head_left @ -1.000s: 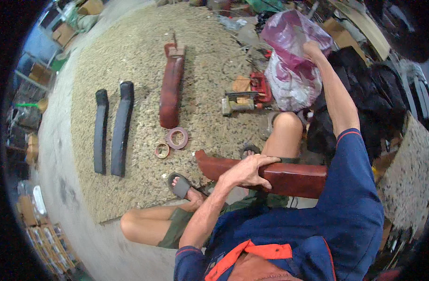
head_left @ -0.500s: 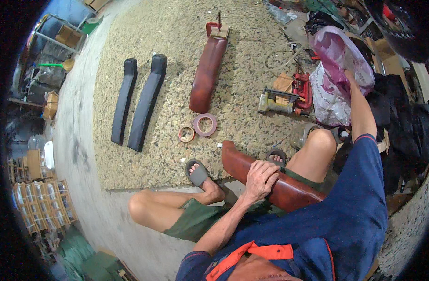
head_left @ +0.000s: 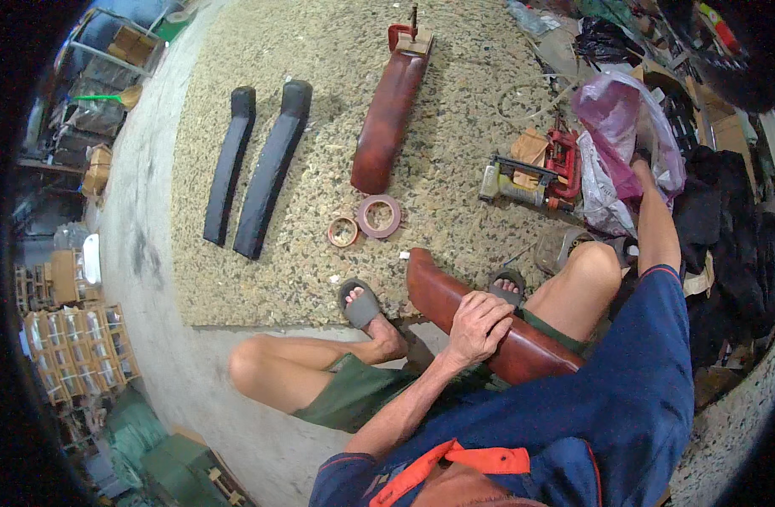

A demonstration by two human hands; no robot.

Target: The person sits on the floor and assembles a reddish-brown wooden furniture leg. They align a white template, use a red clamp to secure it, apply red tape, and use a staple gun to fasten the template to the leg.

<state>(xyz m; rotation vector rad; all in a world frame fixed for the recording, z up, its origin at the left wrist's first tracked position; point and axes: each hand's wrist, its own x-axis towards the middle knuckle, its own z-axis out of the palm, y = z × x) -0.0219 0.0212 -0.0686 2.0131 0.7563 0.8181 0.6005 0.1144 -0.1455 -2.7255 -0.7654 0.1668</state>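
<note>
A curved, reddish-brown leather-covered armrest [head_left: 442,291] lies across my lap. My left hand [head_left: 480,328] grips it over the top near its middle, fingers curled onto the leather. My right arm stretches forward to a pink and white plastic bag [head_left: 603,106]. My right hand [head_left: 642,171] is at the bag, its fingers hidden by the plastic. Another brown armrest [head_left: 386,127] lies ahead on the foam mat, with a red clamp [head_left: 398,35] and a small wooden block at its far end. Two tape rolls, a larger one [head_left: 394,221] and a smaller one [head_left: 331,234], lie close together in front of it.
Two black padded pieces [head_left: 273,169] lie side by side at left on the speckled foam mat [head_left: 320,51]. A staple gun [head_left: 514,182] and red clamps [head_left: 565,160] rest left of the bag. Dark cloth [head_left: 713,211] and scraps crowd the right side. Wooden racks [head_left: 75,346] stand far left.
My right hand has moved slightly back toward me at the bag, and the bag's plastic has changed shape. My left hand keeps its hold on the armrest. The whole view has shifted slightly.
</note>
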